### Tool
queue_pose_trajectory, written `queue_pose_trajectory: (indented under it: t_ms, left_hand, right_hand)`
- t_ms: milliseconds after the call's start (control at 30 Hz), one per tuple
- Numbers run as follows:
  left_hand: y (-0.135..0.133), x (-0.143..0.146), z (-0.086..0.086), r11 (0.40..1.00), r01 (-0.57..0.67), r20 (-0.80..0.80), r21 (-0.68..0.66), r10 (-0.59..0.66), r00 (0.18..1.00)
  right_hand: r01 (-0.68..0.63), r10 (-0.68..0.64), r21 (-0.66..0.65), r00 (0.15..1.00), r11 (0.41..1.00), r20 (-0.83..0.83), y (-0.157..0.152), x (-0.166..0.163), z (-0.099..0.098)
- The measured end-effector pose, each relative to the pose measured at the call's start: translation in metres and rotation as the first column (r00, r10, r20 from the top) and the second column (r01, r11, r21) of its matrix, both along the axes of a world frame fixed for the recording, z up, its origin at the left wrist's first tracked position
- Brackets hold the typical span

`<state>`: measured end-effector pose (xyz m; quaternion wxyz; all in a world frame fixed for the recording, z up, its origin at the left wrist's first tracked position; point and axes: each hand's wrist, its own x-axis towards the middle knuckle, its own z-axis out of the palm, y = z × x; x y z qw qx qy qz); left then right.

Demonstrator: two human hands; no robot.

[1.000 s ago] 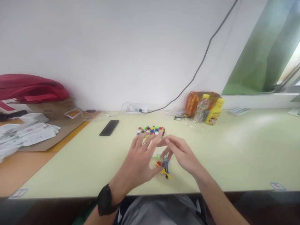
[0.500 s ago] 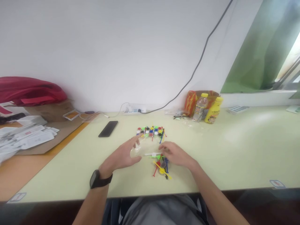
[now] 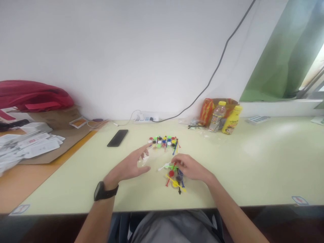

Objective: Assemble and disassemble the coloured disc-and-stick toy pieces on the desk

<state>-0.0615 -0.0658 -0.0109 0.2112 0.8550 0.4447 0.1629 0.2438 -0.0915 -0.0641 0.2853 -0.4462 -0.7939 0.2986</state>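
Note:
My left hand (image 3: 130,166) is over the table, its thumb and index finger apart. Its other fingers curl against a crinkled clear plastic bag (image 3: 143,161), only partly visible. My right hand (image 3: 192,167) has its fingertips pinched together at the top of a small loose pile of plastic arrow spinners; what lies between them is hidden. In that pile are a red spinner (image 3: 171,173), a yellow spinner (image 3: 175,184), a white spinner (image 3: 166,165) and several black, blue and green ones. Behind both hands lies a group of coloured round pieces and spinners (image 3: 164,141).
A black phone (image 3: 117,138) lies at the left. By the wall are a power strip (image 3: 146,118) with cables, a clear bottle (image 3: 217,116), a yellow bottle (image 3: 232,120) and a red-yellow bag (image 3: 207,111). Papers (image 3: 37,145) and a box fill the far left.
My left hand has moved slightly left with the plastic bag. The white spinner has turned to a steeper slant, and the red one has shifted a little beside my right fingertips.

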Motion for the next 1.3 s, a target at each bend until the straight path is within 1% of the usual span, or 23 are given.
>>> queue_pose_trajectory:
  t_ms: [67, 133, 233, 300, 333, 400, 500, 667, 833, 933, 1033, 1200, 1300]
  left_hand:
    - [0.001, -0.001, -0.001, 1.000, -0.001, -0.001, -0.005, 0.001, 1.000]
    - [0.002, -0.001, -0.002, 1.000, 0.005, -0.002, -0.015, -0.005, 1.000]
    - [0.001, 0.002, -0.003, 0.999, 0.016, -0.005, -0.031, -0.016, 1.000]
    - [-0.001, 0.004, -0.002, 0.999, 0.015, -0.007, -0.035, -0.015, 1.000]
    - [-0.002, 0.005, -0.001, 0.999, 0.012, -0.009, -0.035, -0.013, 1.000]
    - [-0.004, 0.006, 0.001, 0.999, 0.007, -0.012, -0.036, -0.007, 1.000]
    - [-0.005, 0.007, 0.004, 0.999, 0.006, -0.015, -0.036, -0.007, 1.000]
    - [-0.005, 0.006, 0.003, 0.999, 0.024, -0.002, -0.033, -0.024, 1.000]
    - [-0.004, 0.006, 0.002, 0.999, 0.041, 0.016, -0.025, -0.041, 0.999]
    - [-0.004, 0.006, 0.002, 0.999, 0.047, 0.023, -0.018, -0.047, 0.999]
    - [-0.004, 0.006, 0.002, 0.999, 0.045, 0.019, -0.023, -0.045, 0.999]
    - [-0.004, 0.006, 0.001, 0.998, 0.048, 0.012, -0.039, -0.048, 0.999]
    - [-0.004, 0.006, 0.001, 0.997, 0.056, 0.009, -0.045, -0.056, 0.998]
  right_hand:
    - [-0.031, 0.031, -0.006, 0.999, 1.000, 0.009, -0.002, -0.002, 0.001]
    - [-0.031, 0.031, 0.017, 0.999, 0.999, 0.017, -0.004, -0.005, 0.000]
    - [0.004, -0.010, 0.120, 0.999, 0.993, 0.046, -0.005, -0.010, -0.004]
    - [-0.004, -0.012, 0.181, 0.996, 0.984, 0.089, -0.005, -0.012, -0.007]
    - [-0.016, -0.006, 0.190, 0.994, 0.982, 0.113, -0.004, -0.013, -0.008]
    - [-0.017, -0.009, 0.185, 0.991, 0.983, 0.135, -0.004, -0.014, -0.009]
    - [0.003, -0.025, 0.189, 0.994, 0.982, 0.111, -0.006, -0.014, -0.005]
    - [-0.065, 0.052, 0.182, 0.996, 0.981, 0.078, -0.011, -0.018, 0.004]
    - [-0.097, 0.081, 0.149, 0.991, 0.984, 0.109, -0.012, -0.019, 0.005]
    - [-0.066, 0.050, 0.130, 0.991, 0.989, 0.125, -0.011, -0.018, 0.005]
    - [-0.027, 0.009, 0.140, 0.992, 0.990, 0.127, -0.010, -0.017, 0.006]
    - [-0.125, 0.110, 0.124, 0.986, 0.984, 0.122, -0.011, -0.017, 0.008]
    - [-0.094, 0.083, 0.106, 0.991, 0.990, 0.105, -0.010, -0.017, 0.008]
